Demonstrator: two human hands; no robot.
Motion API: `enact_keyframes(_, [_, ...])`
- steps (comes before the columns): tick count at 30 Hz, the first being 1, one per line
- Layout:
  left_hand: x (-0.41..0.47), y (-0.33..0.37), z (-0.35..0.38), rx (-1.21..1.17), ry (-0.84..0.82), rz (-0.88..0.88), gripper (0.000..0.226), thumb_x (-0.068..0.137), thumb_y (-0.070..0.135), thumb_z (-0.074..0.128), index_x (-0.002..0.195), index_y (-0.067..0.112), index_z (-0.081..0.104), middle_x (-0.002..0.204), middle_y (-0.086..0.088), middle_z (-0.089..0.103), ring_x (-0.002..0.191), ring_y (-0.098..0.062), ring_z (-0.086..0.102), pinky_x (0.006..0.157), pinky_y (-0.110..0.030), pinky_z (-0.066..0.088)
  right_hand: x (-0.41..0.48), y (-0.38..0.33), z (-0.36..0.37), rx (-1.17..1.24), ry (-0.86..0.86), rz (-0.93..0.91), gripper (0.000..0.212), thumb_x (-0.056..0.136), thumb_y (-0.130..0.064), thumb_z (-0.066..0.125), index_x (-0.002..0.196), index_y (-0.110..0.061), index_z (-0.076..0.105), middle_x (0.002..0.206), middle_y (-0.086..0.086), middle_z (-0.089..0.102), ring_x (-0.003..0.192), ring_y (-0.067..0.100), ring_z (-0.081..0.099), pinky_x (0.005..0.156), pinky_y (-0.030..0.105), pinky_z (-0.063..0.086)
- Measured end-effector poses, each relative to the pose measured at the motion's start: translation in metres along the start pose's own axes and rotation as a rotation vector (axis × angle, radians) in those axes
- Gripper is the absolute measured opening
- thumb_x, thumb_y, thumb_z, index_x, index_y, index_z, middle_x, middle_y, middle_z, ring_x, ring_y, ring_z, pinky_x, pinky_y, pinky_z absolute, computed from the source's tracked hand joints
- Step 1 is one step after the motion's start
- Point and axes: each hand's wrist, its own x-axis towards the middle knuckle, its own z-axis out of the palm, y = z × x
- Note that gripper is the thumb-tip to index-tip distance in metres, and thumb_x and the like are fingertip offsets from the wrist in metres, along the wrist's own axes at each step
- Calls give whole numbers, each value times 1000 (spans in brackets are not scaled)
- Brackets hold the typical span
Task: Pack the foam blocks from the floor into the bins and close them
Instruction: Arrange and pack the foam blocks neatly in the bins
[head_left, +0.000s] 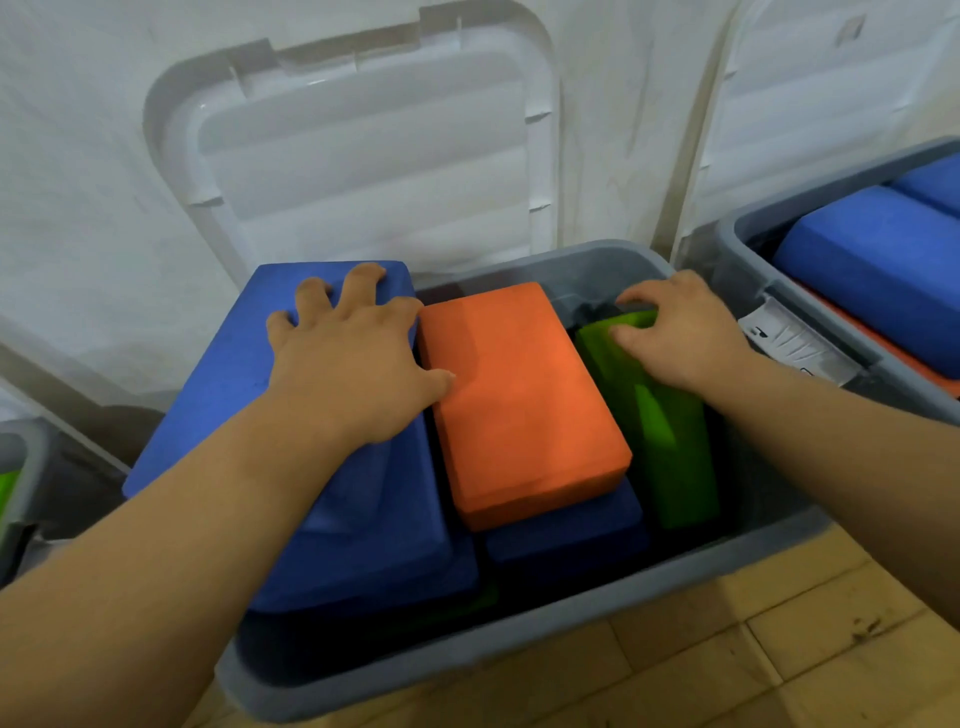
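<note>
green block (670, 441): blurred; far end under right hand (685, 332)
lower blue block (566, 540): mostly hidden beneath orange block (519, 400)
right bin (743, 244): cut by frame edge
left bin (34, 467): only a corner in view
label (795, 340): print unreadable

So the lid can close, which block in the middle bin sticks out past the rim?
The blue block under the left hand; it overhangs the left side of the bin, while the orange block and green block sit inside.
</note>
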Motion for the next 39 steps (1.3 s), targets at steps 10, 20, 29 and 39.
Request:
enact_keyframes(10, [0, -4, 0, -2, 5, -9, 73, 83, 61, 63, 149, 48, 35, 164, 1, 13, 144, -38, 18, 111, -58, 27, -28, -3, -28, -352, -511, 54, 112, 80, -45, 72, 159, -42, -7, 169, 1, -11, 151, 34, 23, 118, 42, 32])
enact_keyframes(20, [-5, -2, -2, -2, 9, -10, 68, 85, 60, 61, 148, 44, 40, 164, 0, 14, 144, -38, 18, 112, -58, 27, -32, 2, -42, -503, -771, 29, 131, 69, -58, 84, 159, -37, -8, 166, -11, -6, 140, 34, 38, 97, 44, 54])
enact_keyframes(29, [-9, -2, -3, -5, 17, -5, 64, 87, 59, 59, 147, 41, 43, 165, -1, 16, 144, -38, 20, 113, -58, 27, -51, 12, -19, -471, -575, -34, 106, 81, -64, 70, 161, -35, 7, 163, 6, 15, 139, 37, 42, 110, 47, 42])
enact_keyframes(39, [-12, -9, -5, -112, 38, 10, 61, 92, 53, 52, 150, 39, 41, 167, -2, 18, 150, -33, 20, 118, -55, 26, -57, -34, -18, 320, -515, 91, 101, 74, -65, 77, 156, -35, 26, 147, -4, 48, 119, 17, 58, 97, 33, 45])
